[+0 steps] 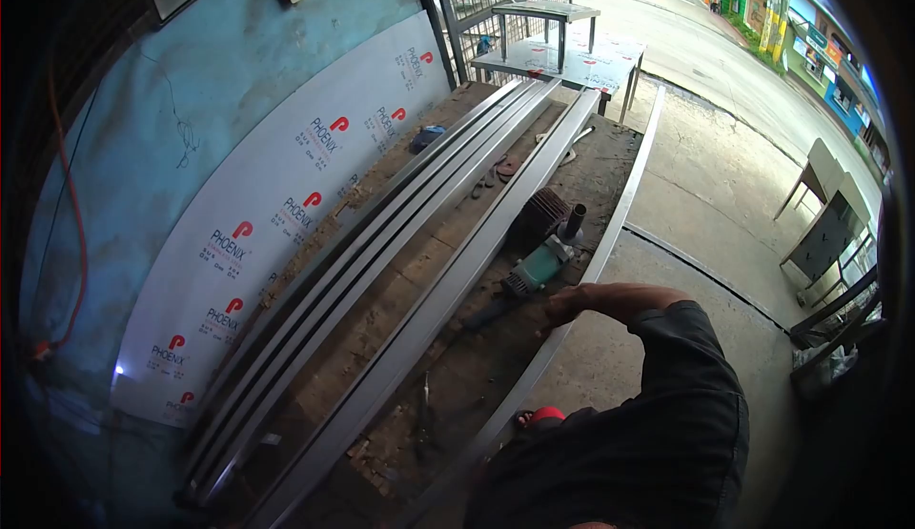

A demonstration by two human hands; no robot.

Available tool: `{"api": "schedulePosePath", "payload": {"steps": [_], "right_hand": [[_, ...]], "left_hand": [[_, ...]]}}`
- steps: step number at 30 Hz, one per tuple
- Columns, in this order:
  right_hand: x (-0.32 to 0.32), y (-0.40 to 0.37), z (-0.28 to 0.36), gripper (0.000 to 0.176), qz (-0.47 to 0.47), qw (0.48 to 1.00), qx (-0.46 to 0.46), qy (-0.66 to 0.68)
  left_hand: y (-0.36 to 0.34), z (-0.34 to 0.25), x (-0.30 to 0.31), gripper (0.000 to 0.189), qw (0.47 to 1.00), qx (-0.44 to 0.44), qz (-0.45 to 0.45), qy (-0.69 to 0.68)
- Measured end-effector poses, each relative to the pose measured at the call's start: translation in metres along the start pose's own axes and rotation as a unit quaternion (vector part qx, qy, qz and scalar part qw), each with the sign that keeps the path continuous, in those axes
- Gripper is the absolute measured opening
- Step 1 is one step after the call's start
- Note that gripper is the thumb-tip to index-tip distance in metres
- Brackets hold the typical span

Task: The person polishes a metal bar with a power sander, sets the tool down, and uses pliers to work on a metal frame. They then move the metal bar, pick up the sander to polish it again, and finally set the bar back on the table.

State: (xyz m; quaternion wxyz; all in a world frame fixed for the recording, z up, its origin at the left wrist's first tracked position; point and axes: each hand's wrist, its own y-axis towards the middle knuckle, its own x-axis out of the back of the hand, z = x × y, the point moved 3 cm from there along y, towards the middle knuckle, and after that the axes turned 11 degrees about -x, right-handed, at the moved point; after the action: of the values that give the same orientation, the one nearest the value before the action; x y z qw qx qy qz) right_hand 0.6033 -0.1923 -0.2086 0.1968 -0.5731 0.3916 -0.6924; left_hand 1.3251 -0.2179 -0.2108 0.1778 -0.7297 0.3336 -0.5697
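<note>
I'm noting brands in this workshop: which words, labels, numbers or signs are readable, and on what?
"PHOENIX": printed repeatedly on the pale sheet.
"P": red logos on the same sheet.
Too small or blurred: the sheet's finer print, red marks on the shiny table, shop signs.
Green power tool: nothing readable.

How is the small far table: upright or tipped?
Upright: the small table has its legs down on the larger table, top up.

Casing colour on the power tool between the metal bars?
Mostly green on the power tool; it shows best in the head view.
</note>
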Motion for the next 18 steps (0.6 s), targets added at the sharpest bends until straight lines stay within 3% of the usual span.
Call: {"api": "schedulePosePath", "payload": {"steps": [5, 12, 18], "right_hand": [[-0.006, -0.031, -0.009, 0.076, -0.176, 0.979, 0.107, -0.006], [-0.043, -0.036, -0.02, 0.072, -0.187, 0.979, 0.076, 0.037], [-0.088, -0.047, -0.025, 0.081, -0.111, 0.985, 0.059, 0.119]], "left_hand": [[-0.001, 0.006, -0.001, 0.077, 0.988, -0.065, -0.081, 0.117], [-0.023, 0.027, -0.005, 0.076, 0.913, -0.142, -0.218, 0.315], [-0.055, 0.068, -0.018, 0.074, 0.838, -0.174, -0.269, 0.442]]}}
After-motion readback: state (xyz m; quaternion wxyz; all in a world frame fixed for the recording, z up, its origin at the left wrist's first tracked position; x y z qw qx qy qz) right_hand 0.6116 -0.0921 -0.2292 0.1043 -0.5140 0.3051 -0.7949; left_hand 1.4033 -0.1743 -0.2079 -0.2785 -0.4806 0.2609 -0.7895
